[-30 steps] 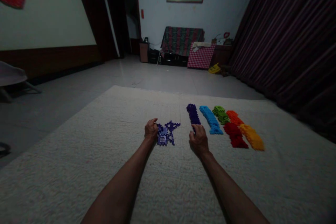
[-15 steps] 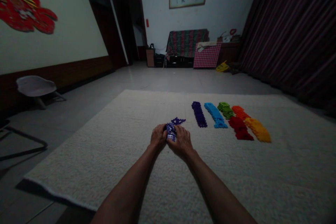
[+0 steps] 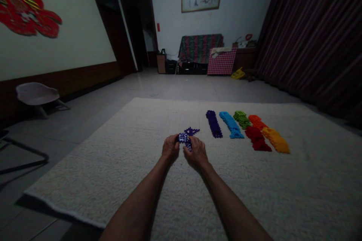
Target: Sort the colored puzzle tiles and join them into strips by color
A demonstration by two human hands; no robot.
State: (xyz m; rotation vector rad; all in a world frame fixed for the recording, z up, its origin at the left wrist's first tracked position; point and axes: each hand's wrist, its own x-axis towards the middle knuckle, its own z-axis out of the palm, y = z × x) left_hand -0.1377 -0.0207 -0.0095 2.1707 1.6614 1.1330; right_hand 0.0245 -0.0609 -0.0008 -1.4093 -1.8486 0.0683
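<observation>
Both hands meet over the middle of the pale carpet (image 3: 118, 158). My left hand (image 3: 170, 147) is closed on one side of a cluster of purple interlocking plastic pieces (image 3: 183, 138), which carries a whitish patch of glare. On the other side, my right hand (image 3: 197, 150) pinches the lower right part of the same cluster. Fingers cover some of it, so how the pieces join there cannot be made out. Just beyond the hands lie a few loose purple pieces (image 3: 192, 131) on the carpet.
To the right lie a purple strip (image 3: 214, 124), a light blue strip (image 3: 231, 125), and green (image 3: 241, 119), orange (image 3: 257, 121), red (image 3: 258, 138) and yellow (image 3: 276, 140) groups of pieces. A low stool (image 3: 38, 94) stands left; a covered cabinet (image 3: 198, 51) is far back.
The purple cluster has turned in my hands: its pale patch has moved from the lower end to the upper left. My right thumb has shifted, and the camera view has tilted slightly up.
</observation>
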